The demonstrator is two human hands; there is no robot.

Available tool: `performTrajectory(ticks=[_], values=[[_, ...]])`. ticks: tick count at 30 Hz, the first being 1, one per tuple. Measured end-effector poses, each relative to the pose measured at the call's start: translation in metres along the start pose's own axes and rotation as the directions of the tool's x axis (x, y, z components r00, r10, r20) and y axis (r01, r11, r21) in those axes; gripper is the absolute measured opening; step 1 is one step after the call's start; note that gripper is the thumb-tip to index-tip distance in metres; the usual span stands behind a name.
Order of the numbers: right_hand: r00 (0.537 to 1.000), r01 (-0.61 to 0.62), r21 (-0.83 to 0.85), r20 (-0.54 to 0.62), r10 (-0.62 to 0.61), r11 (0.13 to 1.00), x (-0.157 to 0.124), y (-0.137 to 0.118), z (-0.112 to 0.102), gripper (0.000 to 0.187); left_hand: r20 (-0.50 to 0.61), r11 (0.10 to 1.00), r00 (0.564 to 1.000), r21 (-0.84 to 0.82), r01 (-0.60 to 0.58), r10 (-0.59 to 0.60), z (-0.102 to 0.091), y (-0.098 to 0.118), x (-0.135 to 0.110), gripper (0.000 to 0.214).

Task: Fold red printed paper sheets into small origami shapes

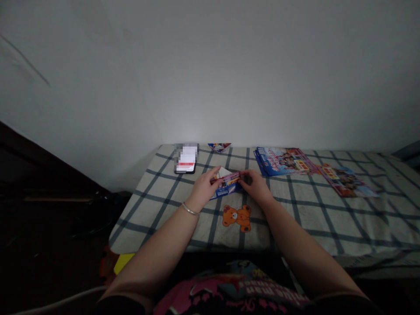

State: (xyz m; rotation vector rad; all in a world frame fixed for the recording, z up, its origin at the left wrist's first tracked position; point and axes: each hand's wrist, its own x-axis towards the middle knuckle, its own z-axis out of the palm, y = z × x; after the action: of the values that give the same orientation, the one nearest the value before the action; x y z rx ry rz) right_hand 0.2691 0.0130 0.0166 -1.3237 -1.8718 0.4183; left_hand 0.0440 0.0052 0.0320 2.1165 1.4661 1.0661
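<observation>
Between my two hands is a partly folded printed paper sheet [226, 188], blue and purple with a white part showing at its upper left. My left hand [206, 186] grips its left side, thumb on the top face; a silver bangle circles that wrist. On the right edge, my right hand [253, 186] pinches the paper between thumb and fingers. The sheet rests low over the checked tablecloth [157, 203], just behind a printed orange bear [236, 217]. Fingers partly cover the folds.
A lit phone [187, 158] lies at the back left. Near the wall [210, 78] is a small folded paper triangle [219, 147]. To the right are a stack of colourful printed sheets [278, 161] and more sheets [348, 180] overlapping it. The table's left edge curves toward me.
</observation>
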Motion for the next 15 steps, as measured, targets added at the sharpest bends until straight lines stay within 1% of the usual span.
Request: performTrajectory(ticks=[2,3,5,7,9,12,15], values=[[0.997,-0.072,0.066,-0.003,0.073,0.995,-0.001,0.0,0.0,0.041,-0.047,1.0,0.999,0.021,-0.018,0.019,-0.001,0.0,0.0,0.035],[0.996,-0.09,0.088,0.006,0.089,0.992,-0.001,0.001,0.0,0.044,-0.068,0.999,0.997,0.043,-0.032,0.035,-0.001,0.0,0.001,0.03],[0.996,-0.088,0.102,0.024,0.086,0.991,-0.002,0.001,-0.001,0.037,-0.095,0.994,0.993,0.094,-0.061,0.07,-0.001,0.003,0.001,0.022],[0.998,-0.058,0.087,0.002,0.058,0.995,-0.003,0.001,-0.003,0.024,-0.108,0.986,0.989,0.145,-0.087,0.103,-0.002,0.006,0.001,0.016],[0.999,0.001,0.061,-0.044,0.001,0.998,-0.003,-0.001,-0.006,0.017,-0.112,0.977,0.985,0.183,-0.11,0.132,-0.005,0.011,-0.001,0.014],[0.991,0.106,0.022,-0.08,-0.104,0.994,-0.004,-0.006,-0.011,0.016,-0.093,0.971,0.983,0.198,-0.136,0.156,-0.011,0.019,-0.004,0.018],[0.982,0.152,-0.019,-0.113,-0.153,0.988,-0.004,-0.009,-0.016,0.023,-0.055,0.96,0.982,0.227,-0.166,0.183,-0.016,0.024,-0.005,0.023]])
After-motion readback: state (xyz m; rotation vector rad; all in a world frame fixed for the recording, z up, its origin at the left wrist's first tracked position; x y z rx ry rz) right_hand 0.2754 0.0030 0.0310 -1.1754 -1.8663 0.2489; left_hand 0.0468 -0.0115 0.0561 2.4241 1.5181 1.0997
